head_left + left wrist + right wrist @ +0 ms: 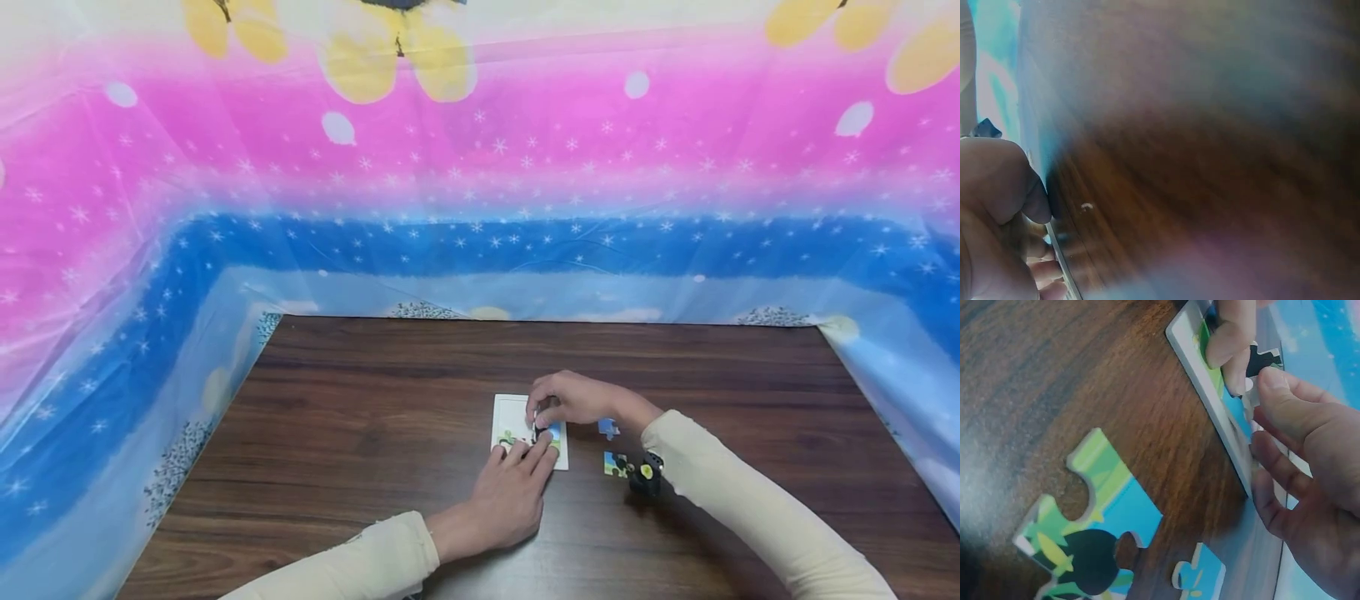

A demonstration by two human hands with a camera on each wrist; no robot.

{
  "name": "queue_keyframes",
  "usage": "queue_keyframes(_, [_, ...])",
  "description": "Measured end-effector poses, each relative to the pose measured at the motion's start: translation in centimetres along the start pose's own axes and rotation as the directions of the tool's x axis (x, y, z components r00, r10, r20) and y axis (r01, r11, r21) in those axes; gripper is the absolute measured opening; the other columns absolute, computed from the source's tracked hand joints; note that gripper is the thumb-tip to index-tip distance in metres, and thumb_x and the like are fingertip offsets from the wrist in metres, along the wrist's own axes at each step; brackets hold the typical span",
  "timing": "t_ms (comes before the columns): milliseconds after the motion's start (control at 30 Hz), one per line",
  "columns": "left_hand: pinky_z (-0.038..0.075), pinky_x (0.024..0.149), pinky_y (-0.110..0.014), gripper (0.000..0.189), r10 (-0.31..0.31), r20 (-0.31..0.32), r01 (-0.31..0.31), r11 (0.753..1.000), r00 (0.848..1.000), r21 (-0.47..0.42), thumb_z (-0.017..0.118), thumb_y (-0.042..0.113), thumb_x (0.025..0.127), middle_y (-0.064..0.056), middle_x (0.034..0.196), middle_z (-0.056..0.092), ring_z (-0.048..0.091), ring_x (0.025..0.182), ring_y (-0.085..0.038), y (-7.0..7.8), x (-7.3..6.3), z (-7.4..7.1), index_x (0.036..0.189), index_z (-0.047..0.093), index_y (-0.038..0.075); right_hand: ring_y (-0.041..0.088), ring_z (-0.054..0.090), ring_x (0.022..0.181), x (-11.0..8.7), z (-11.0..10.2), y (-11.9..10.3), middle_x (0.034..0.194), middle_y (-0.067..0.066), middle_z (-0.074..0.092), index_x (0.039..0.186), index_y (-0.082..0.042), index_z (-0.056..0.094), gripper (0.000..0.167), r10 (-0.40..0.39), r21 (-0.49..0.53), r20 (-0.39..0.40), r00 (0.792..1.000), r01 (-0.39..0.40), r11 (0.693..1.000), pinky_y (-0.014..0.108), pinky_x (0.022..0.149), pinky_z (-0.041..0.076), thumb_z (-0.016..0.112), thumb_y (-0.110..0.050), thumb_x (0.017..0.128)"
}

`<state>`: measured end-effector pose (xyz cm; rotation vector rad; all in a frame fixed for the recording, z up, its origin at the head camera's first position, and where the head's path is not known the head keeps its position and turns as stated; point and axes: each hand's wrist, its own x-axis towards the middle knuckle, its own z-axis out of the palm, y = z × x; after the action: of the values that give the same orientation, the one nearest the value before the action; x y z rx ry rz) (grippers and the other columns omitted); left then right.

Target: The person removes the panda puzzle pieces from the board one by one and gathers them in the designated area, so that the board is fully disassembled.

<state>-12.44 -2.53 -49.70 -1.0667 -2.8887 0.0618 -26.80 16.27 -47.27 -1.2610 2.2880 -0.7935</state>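
Note:
A white-framed jigsaw puzzle board (506, 406) lies near the middle of the table, partly filled with green and blue pieces. My left hand (506, 500) rests on its near side, fingers extended and fingertips on the fitted pieces. Over the board's upper right, my right hand (573, 398) pinches a black-and-white puzzle piece (1263, 360) between thumb and fingers, tilted up beside the left fingertips. Much of that piece is hidden by the fingers. In the left wrist view, the left hand (991, 181) is beside the board's edge (1063, 269).
Right of the board lie two loose pieces: a small blue one (608, 428) and a larger green, blue and black one (1116, 500). A black wrist camera (647, 475) hangs under the right wrist. A patterned cloth (480, 250) borders the wooden table (337, 417).

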Motion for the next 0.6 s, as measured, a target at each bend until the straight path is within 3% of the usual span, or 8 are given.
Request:
queue_keyframes(267, [0.037, 0.081, -0.032, 0.05, -0.004, 0.009, 0.004, 1.0, 1.0, -0.015, 0.047, 0.023, 0.098, -0.005, 0.16, 0.043, 0.047, 0.117, -0.018, 0.0, 0.04, -0.25, 0.147, 0.046, 0.013, 0.009, 0.061, 0.09, -0.05, 0.08, 0.69, 0.102, -0.008, 0.067, 0.101, -0.02, 0.076, 0.011, -0.033, 0.103, -0.003, 0.999, 0.033, 0.994, 0.032, 0.081, 0.054, 0.066, -0.021, 0.1])
queue_keyframes(600, [0.036, 0.081, -0.031, 0.051, -0.006, 0.066, 0.009, 0.999, 0.998, -0.033, 0.047, 0.023, 0.098, -0.003, 0.163, 0.039, 0.047, 0.118, -0.017, -0.08, 0.12, -0.92, 0.149, 0.044, 0.014, 0.011, 0.062, 0.091, -0.16, 0.28, 0.6, 0.102, -0.008, 0.069, 0.1, -0.02, 0.077, 0.01, 0.005, 0.121, -0.017, 1.0, -0.002, 0.993, 0.033, 0.082, 0.053, 0.067, -0.021, 0.099])
